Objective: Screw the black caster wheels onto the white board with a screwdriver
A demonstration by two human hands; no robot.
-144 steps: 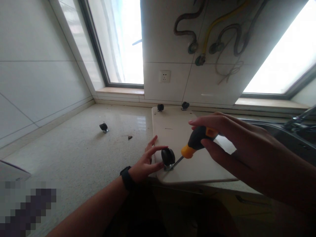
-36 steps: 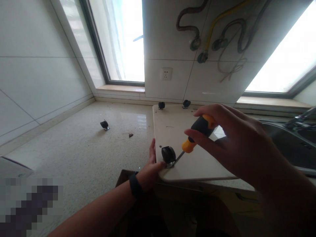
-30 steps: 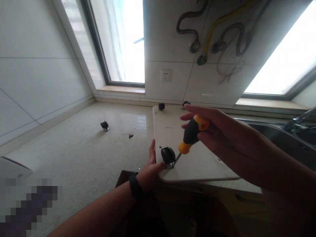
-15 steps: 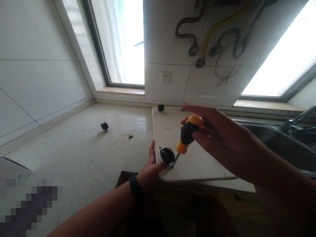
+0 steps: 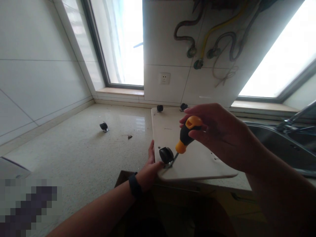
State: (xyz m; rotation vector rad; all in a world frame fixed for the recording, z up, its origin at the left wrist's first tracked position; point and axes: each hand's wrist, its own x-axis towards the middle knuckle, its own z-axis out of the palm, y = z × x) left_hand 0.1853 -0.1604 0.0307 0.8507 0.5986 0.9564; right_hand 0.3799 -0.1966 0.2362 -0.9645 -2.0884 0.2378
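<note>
My right hand [image 5: 217, 131] is closed around the yellow and black handle of a screwdriver [image 5: 187, 133]. The screwdriver leans, its tip down at the metal plate of a black caster wheel [image 5: 166, 155]. That caster stands at the near left corner of a white board [image 5: 195, 164]. My left hand [image 5: 153, 167] grips the board's left edge, fingers along the side and thumb by the caster's plate. At the board's far end are two more casters, one at the left [image 5: 160, 108] and one [image 5: 183, 107] just beyond my right fingertips.
A loose caster [image 5: 104, 126] and a small cluster of screws [image 5: 130, 137] lie on the speckled countertop [image 5: 93, 161] to the left. A steel sink [image 5: 274, 141] with a faucet [image 5: 288, 120] is at the right. Hoses [image 5: 209, 39] hang on the tiled wall behind.
My right fingers have shifted around the handle and the screwdriver has turned, showing the hole in its end. The tip stays at the caster's plate; my left hand keeps its hold.
</note>
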